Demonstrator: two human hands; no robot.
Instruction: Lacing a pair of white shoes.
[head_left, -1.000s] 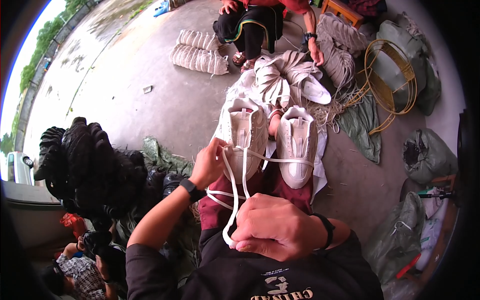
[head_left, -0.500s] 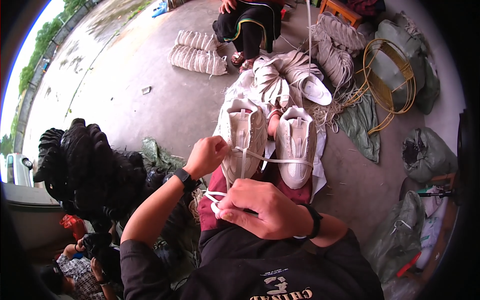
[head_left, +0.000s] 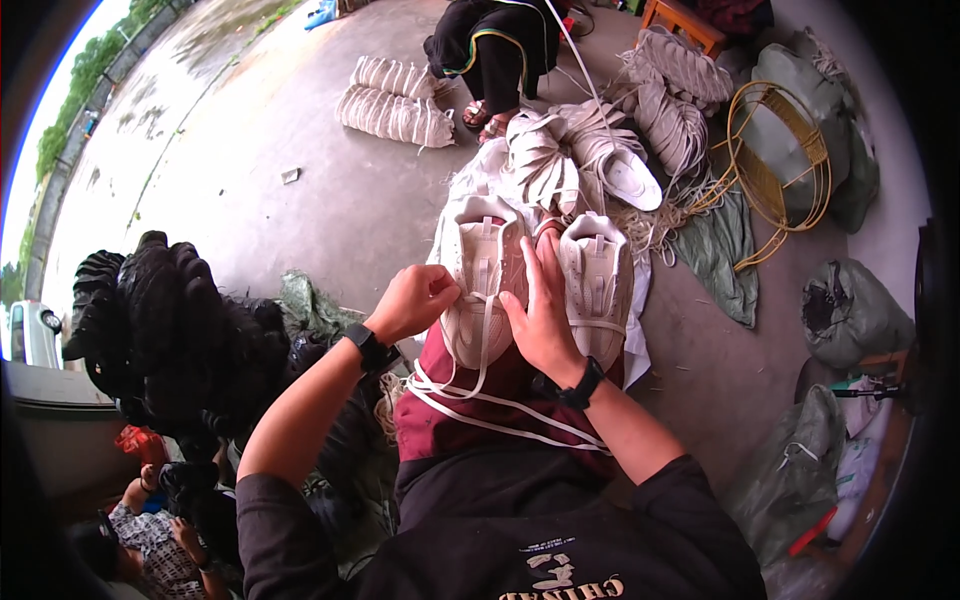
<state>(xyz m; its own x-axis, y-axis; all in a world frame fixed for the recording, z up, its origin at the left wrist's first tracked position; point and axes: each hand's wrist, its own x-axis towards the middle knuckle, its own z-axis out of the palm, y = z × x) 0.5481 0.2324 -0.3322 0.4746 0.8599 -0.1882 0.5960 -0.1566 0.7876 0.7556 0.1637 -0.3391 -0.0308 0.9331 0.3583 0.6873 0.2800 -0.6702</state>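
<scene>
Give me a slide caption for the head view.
Left hand and right hand work a white lace on the left shoe of a pair.

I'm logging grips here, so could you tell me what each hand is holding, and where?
The left hand pinches the white lace at the left shoe's eyelets. The right hand lies flat between the shoes, pressing that shoe's inner side; no closed grip shows.

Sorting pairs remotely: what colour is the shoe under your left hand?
Off-white, laces too: the shoe at the left hand, clearest in the head view.
</scene>
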